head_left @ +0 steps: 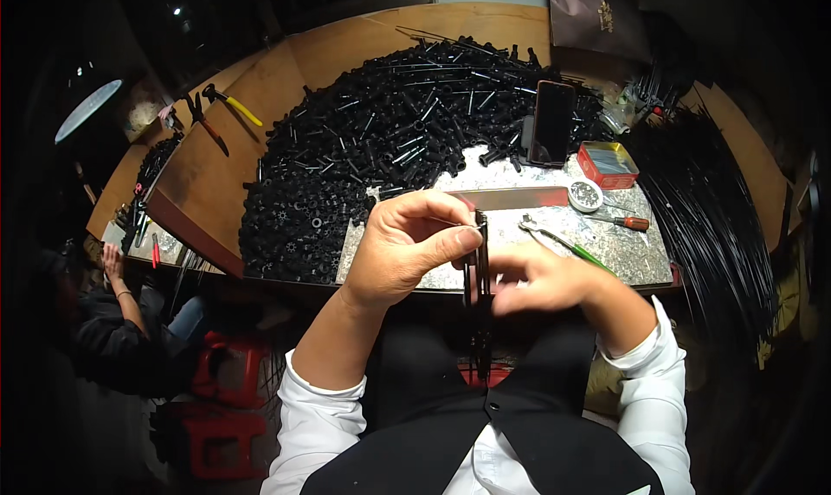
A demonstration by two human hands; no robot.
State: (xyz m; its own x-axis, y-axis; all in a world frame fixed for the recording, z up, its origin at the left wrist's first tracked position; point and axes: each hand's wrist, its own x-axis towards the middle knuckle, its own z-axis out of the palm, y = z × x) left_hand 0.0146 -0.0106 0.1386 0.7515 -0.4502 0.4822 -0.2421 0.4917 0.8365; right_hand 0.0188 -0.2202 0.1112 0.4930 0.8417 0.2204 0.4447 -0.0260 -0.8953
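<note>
Thumb and fingers of my left hand (407, 240) are closed on the upper end of a narrow bundle of black rods (481, 322), which looks like a folded umbrella frame. It hangs upright in front of my lap, past the bench's near edge. Beside its middle is my right hand (550, 280), thumb and fingers pointing at the rods. Motion smears that hand, and whether it grips the bundle cannot be made out. Just beyond my hands, green-handled pliers (567, 242) and a flat metal bar (519, 198) lie on the speckled work board (640, 266).
A big heap of black tubular parts (389, 123) fills the bench's back and left. A phone (552, 123) stands upright by a red tin (608, 164), a white dish (585, 196) and a screwdriver (628, 222). Long black rods (710, 209) overhang at right. Another person (130, 322) sits at left.
</note>
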